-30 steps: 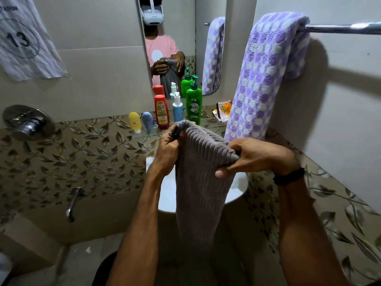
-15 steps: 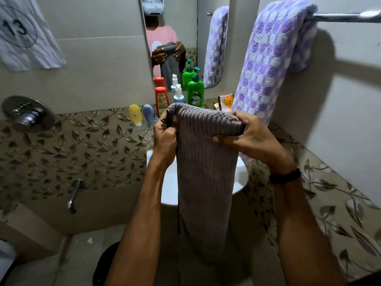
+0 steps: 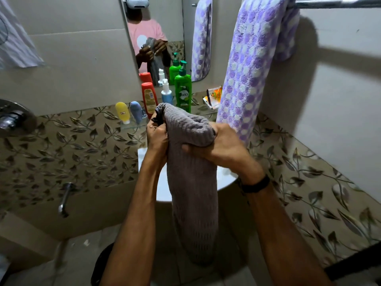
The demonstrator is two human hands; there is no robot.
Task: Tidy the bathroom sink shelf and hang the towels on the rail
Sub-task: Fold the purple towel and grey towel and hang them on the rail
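The left hand point(image 3: 157, 141) and right hand point(image 3: 223, 150) come closer together — fingers point(image 3: 153, 129) curled round the bunched grey towel point(image 3: 191, 182), still off the rail point(image 3: 334, 4).

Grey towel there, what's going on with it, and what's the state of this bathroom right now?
A person holds a grey towel up over the white sink: the left hand grips its top at one side, the right hand at the other, and the rest hangs down between the arms. It is not on the rail yet. A purple dotted towel already hangs over that rail. A green pump bottle and a red bottle stand on the shelf below the mirror.
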